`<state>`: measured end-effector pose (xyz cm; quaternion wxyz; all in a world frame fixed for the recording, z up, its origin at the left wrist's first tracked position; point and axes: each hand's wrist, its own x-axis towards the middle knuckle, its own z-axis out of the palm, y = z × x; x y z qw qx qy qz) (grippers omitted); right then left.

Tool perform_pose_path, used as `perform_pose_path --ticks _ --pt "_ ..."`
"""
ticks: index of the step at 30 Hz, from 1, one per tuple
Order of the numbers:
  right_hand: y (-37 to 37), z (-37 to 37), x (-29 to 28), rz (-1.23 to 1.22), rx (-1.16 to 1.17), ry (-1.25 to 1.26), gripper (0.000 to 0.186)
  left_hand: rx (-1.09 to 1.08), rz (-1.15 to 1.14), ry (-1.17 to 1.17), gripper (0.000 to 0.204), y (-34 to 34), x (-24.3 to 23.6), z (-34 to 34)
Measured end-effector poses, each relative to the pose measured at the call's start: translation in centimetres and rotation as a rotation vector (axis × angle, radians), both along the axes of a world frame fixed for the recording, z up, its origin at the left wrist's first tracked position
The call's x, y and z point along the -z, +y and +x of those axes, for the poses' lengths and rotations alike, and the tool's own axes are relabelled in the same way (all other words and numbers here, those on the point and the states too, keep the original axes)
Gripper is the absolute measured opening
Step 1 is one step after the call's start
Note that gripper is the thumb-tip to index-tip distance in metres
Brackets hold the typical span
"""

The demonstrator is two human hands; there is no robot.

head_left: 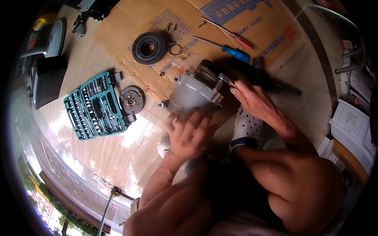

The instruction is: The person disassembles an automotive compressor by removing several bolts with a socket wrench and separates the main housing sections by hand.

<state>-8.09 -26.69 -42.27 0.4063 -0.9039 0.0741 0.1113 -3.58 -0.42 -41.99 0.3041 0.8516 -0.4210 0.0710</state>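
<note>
A silvery metal compressor [193, 92], partly blurred, lies on the cardboard between my feet. My left hand [189, 131] presses over its near end with bent fingers, gripping it. My right hand [254, 98] is closed round the handle of a ratchet wrench [223, 78]. The wrench head sits against the right side of the compressor, by its dark far end; the fastening under it is too small to make out. Beyond the compressor lie a black pulley [149, 48] and a thin metal ring [175, 49]. A round clutch plate [132, 100] rests on the floor to the left.
An open green socket set [95, 106] lies at the left. On the cardboard [130, 23] are a blue-handled screwdriver [235, 53], a red-handled screwdriver [241, 40] and a few small bolts [172, 27]. A dark bar-like tool [285, 87] lies right. White bins [352, 118] stand at the right edge.
</note>
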Motion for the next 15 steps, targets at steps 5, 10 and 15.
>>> perform_pose_path --ticks 5,10,15 --pt "0.4 1.7 -5.2 -0.156 -0.047 0.32 0.017 0.176 0.096 0.174 0.056 -1.9 -2.7 7.4" --pt "1.4 3.3 -7.6 -0.217 -0.132 0.29 0.014 0.316 0.114 0.181 0.072 -4.4 -1.8 10.2" --pt "-0.1 0.4 -3.9 -0.181 -0.067 0.22 0.013 0.502 0.086 0.23 0.064 -7.2 -0.5 9.9"
